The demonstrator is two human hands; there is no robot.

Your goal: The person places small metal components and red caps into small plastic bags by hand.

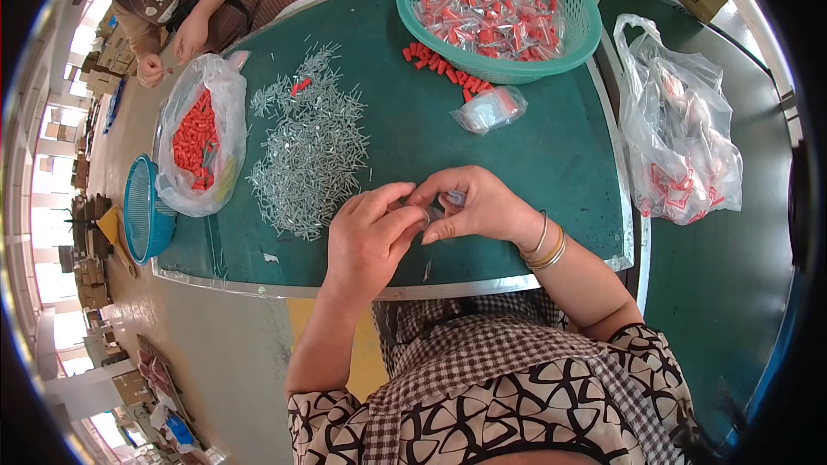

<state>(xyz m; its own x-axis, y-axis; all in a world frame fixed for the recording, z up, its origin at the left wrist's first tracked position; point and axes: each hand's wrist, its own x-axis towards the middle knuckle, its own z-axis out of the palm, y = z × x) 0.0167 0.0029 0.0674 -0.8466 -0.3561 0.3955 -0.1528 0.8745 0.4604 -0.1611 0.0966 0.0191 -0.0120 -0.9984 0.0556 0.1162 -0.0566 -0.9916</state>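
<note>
Pinching a small clear bag (425,218) between left hand (369,235) and right hand (476,204), close together over the desk's (413,153) near side; metal pins (307,155) heaped just left, likely for short reach.

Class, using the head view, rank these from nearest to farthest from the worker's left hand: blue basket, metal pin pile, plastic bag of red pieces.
From the left hand:
1. Metal pin pile, just beyond it, to the left.
2. Plastic bag of red pieces, farther left.
3. Blue basket, at the table's left edge.
</note>
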